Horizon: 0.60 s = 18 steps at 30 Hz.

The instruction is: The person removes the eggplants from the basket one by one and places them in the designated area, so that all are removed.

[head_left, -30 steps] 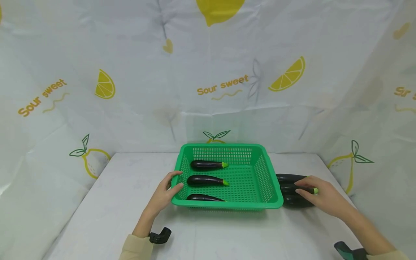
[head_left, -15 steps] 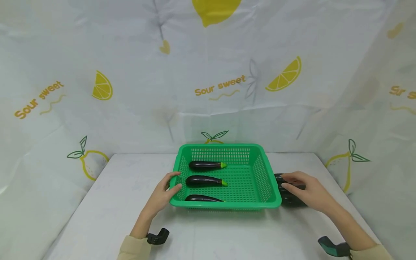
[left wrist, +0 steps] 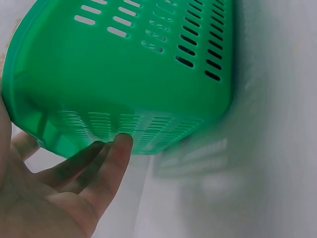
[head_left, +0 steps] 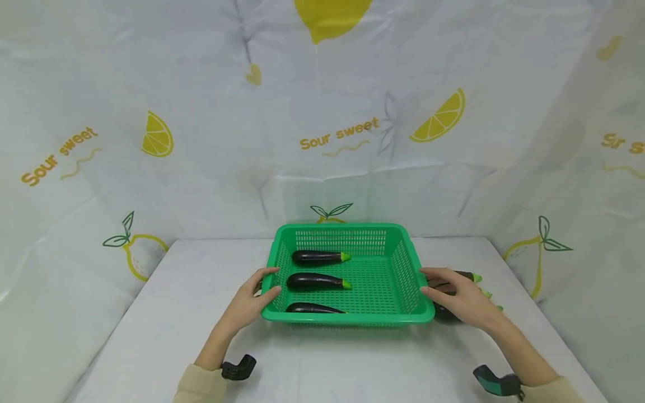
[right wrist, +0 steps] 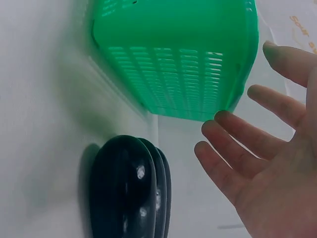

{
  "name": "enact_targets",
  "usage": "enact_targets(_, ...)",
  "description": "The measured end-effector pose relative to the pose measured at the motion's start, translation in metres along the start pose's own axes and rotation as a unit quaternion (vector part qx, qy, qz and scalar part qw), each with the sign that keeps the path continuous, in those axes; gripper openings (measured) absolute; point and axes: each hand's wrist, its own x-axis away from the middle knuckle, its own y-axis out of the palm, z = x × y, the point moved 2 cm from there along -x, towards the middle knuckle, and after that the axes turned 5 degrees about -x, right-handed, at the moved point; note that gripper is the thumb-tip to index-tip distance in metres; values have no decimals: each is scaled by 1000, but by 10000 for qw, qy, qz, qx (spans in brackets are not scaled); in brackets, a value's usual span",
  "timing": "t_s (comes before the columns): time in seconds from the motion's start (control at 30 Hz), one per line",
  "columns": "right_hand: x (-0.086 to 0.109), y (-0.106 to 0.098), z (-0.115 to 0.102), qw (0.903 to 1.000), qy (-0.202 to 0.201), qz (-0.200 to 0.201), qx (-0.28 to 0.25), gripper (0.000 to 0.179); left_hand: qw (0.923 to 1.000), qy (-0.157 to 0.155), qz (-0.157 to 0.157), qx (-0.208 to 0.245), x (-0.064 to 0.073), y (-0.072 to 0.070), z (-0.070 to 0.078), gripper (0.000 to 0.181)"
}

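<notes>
With the left hand (head_left: 247,303) gripping the green basket (head_left: 353,318) but the right hand (head_left: 463,298) merely spread at its other side, the basket between them could tip — rolling its eggplants (head_left: 314,281) — if lifted lopsidedly.

Right hand (right wrist: 277,163) at right edge of view, palm showing – fingers spread, nearly straight, tips close by rim of green basket (right wrist: 173,32); contact there hard to tell. Basket fills upper middle, slotted wall facing camera, solid band above slots. Below, well apart from fingers: three dark, glossy eggplants (right wrist: 116,193) side by side, rounded ends toward basket, lower ends cut off by frame. White surface (right wrist: 37,148) at left, greenish shadow near basket. Orange lettering (right wrist: 299,25), upper right corner.
</notes>
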Motion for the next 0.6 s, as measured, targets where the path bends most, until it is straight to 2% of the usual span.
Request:
enact_targets(0.47, -10, 12, 9, 9992, 119, -235, -311, 52, 9988, 63, 53, -484, 2, -7, 7, 52)
enact_targets(0.6, -12, 14, 12, 9992, 95, -210, -336, 52, 9969, 168, 194, -738, 4, -12, 11, 52)
